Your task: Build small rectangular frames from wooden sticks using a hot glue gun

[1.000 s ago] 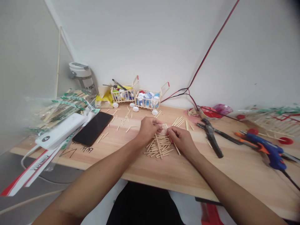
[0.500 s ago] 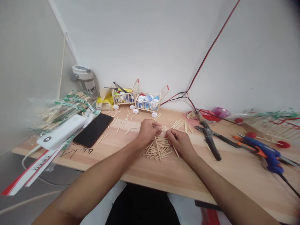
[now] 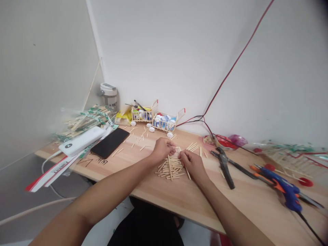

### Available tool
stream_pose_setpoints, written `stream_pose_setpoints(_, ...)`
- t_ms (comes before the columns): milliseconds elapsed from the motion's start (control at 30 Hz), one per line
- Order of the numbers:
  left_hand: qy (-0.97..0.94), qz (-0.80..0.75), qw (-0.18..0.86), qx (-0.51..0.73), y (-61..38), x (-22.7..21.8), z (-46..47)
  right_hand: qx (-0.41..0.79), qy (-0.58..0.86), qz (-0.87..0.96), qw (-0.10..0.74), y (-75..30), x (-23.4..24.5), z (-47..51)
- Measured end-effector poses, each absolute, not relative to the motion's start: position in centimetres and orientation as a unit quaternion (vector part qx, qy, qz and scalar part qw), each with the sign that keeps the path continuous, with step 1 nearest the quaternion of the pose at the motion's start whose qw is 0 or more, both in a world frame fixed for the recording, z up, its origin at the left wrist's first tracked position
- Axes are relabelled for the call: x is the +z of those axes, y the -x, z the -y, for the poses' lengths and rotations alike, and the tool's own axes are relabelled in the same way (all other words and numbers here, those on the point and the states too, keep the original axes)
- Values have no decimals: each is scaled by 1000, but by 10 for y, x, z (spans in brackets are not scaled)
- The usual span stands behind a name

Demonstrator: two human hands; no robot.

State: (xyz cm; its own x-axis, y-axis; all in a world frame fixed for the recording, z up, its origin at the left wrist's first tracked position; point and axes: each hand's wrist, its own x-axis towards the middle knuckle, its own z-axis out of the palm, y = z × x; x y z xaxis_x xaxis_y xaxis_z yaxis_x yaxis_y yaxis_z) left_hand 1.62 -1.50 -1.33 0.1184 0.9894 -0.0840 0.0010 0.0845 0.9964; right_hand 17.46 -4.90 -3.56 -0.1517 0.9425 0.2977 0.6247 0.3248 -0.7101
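Both my hands rest on the wooden desk (image 3: pixel 179 194) over a pile of short wooden sticks (image 3: pixel 170 168). My left hand (image 3: pixel 162 149) is curled at the pile's far left, fingertips pinched on a small stick. My right hand (image 3: pixel 191 161) is curled at the pile's right side, its fingers pinched together and meeting the left fingertips above the pile. What sits between the right fingertips is too small to name.
Two small stick carts (image 3: pixel 153 118) filled with bottle caps stand by the wall. A black phone (image 3: pixel 110 142), a white power bank (image 3: pixel 82 140) and bagged sticks (image 3: pixel 84 119) lie left. Black pliers (image 3: pixel 224 164), a blue glue gun (image 3: pixel 284 191) and red caps lie right.
The view has pulled back and swung left, so the desk looks smaller. My hands stay pinched together over the stick pile with hardly any movement.
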Motion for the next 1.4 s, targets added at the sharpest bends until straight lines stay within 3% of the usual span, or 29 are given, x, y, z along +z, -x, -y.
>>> stream_pose_setpoints(1400,-512,-493,543,449,-18,-15,16,200,538,733,365,-173,-35,51)
